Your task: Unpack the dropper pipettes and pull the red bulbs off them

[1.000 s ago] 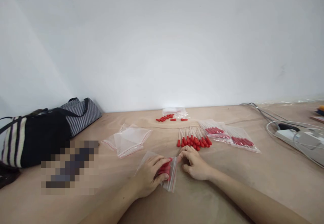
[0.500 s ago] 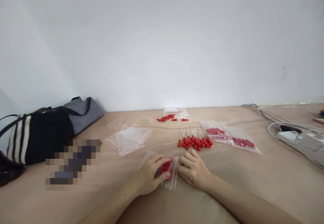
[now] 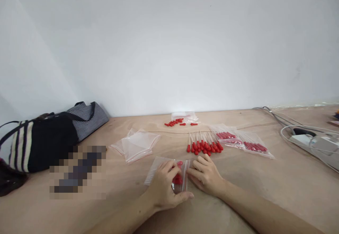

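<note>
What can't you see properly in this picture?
All in the head view:
- How many red pieces are in the plastic bag: the left hand covers some.
- Whether the right hand pinches the bag's edge: its curled fingers hide that.
- What the dark patch is: blocky blurring hides it.
- What the dark thing at far left is: the picture's edge cuts it off.

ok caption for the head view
Left hand and right hand at a clear plastic zip bag of red bulbs, red-bulbed sticks behind
</note>
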Available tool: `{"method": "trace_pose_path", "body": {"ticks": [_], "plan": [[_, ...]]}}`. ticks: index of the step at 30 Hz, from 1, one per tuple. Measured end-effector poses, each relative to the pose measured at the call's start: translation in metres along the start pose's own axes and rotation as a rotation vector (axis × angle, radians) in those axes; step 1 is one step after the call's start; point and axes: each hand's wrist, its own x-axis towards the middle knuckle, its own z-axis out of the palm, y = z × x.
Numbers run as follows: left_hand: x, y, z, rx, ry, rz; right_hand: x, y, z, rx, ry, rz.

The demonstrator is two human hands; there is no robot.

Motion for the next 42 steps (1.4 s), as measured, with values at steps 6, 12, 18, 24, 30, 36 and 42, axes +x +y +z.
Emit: {"method": "trace_pose_path", "body": {"ticks": [6, 12, 18, 24, 30, 36, 42], "plan": [[0.012, 0.024, 0.001, 0.168, -0.155, -0.207, -0.003, 0.0, 0.005, 0.036, -0.012, 0.042], [0.02, 0.018, 0.0, 0.154, -0.189, -0.286, -0.004, 0.007, 0.009, 0.078, -0.094, 0.222], [0.019, -0.003, 0.0, -0.061, -0.187, -0.355, -0.005, 0.007, 0.003, 0.201, -0.13, 0.271], [0.016, -0.015, 0.007, -0.328, -0.203, -0.444, -0.004, 0.001, 0.002, 0.265, -0.128, 0.192], [0.014, -0.018, 0.009, -0.436, -0.156, -0.504, 0.0, 0.001, 0.003, 0.233, -0.135, 0.123], [0.013, -0.018, 0.008, -0.462, -0.163, -0.469, 0.003, 0.0, 0.001, 0.172, -0.228, 0.186], [0.013, -0.018, 0.01, -0.424, -0.151, -0.436, 0.005, -0.004, 0.001, 0.28, -0.28, 0.168]]}}
